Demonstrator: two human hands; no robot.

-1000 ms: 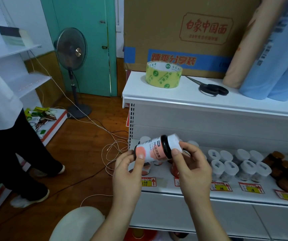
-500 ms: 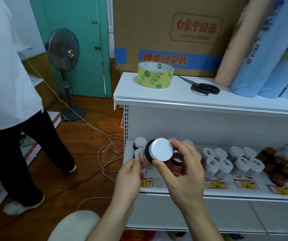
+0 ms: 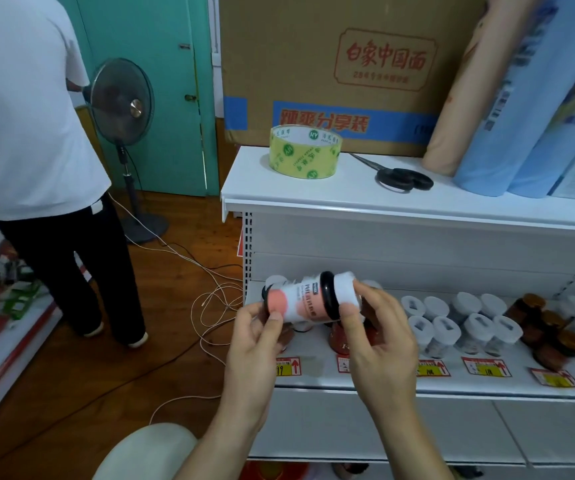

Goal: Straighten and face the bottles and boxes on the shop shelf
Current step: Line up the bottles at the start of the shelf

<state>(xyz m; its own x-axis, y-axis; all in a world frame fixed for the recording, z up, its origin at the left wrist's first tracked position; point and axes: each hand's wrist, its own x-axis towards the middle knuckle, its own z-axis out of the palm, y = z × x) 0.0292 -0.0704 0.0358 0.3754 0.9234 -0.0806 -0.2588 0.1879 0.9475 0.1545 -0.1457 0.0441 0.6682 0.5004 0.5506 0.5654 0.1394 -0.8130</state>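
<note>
The bottle [image 3: 308,299] lies on its side in the air just in front of the shelf [image 3: 317,372], cap end pinched by the right hand [image 3: 379,344], base end by the left hand [image 3: 256,336], so it needs uprighting.

The bottle [image 3: 308,299] between the fingers [image 3: 274,322] looks like smooth plastic with a shiny paper label and a white cap. Behind the fingers, the shelf [image 3: 417,379] is smooth white painted metal. Above them sit a glossy roll of tape [image 3: 305,152], black scissors [image 3: 402,178] and a matt brown cardboard box [image 3: 348,64]. Left of the fingers, the floor [image 3: 71,403] is shiny brown wood.
</note>
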